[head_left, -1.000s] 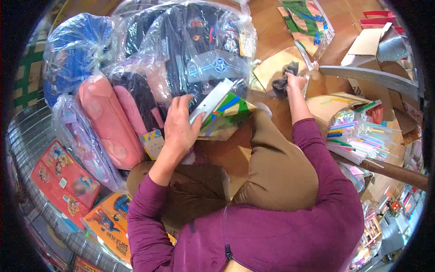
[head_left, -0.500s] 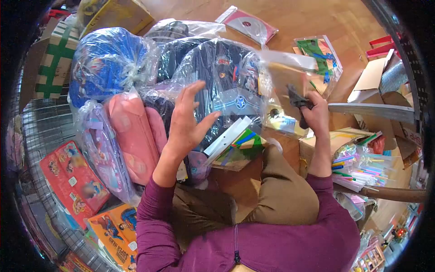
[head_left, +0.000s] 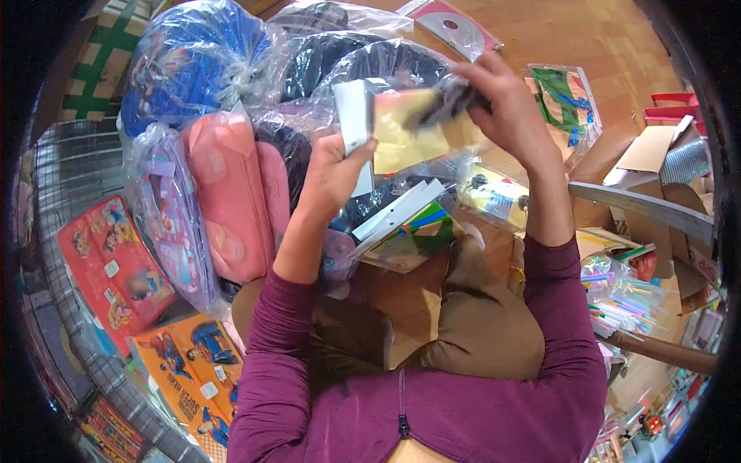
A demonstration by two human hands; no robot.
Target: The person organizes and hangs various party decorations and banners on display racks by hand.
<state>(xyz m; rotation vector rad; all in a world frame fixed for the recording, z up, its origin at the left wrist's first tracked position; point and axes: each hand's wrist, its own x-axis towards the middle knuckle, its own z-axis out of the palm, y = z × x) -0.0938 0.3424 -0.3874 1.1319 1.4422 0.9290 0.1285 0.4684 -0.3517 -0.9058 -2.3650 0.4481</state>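
Observation:
My left hand (head_left: pixel 328 176) pinches a flat packet (head_left: pixel 397 150) by its white header strip, thumb in front. The packet's face is yellowish and it is held up above the bagged bags. My right hand (head_left: pixel 505 104) is closed around a dark thing (head_left: pixel 448 106), smeared by motion, which overlaps the packet's upper right; I cannot tell what kind it is. Below the packet, by my knee, lie similar packets (head_left: pixel 409 228) with white headers and green and blue contents. A dark backpack in clear plastic (head_left: pixel 386 62) lies behind my hands.
At left are a blue bag in plastic (head_left: pixel 189 65), a pink pencil case (head_left: pixel 228 197), a red folder (head_left: pixel 116 270) and an orange superhero folder (head_left: pixel 189 378). More packets (head_left: pixel 567 104) lie on the wooden floor at right, near a metal bar (head_left: pixel 644 204) and bundled coloured sticks (head_left: pixel 621 297).
My left hand, empty and spread before, now grips the packet by its header. My right hand has moved up and left with the dark thing, to the packet's side. The view has shifted slightly.

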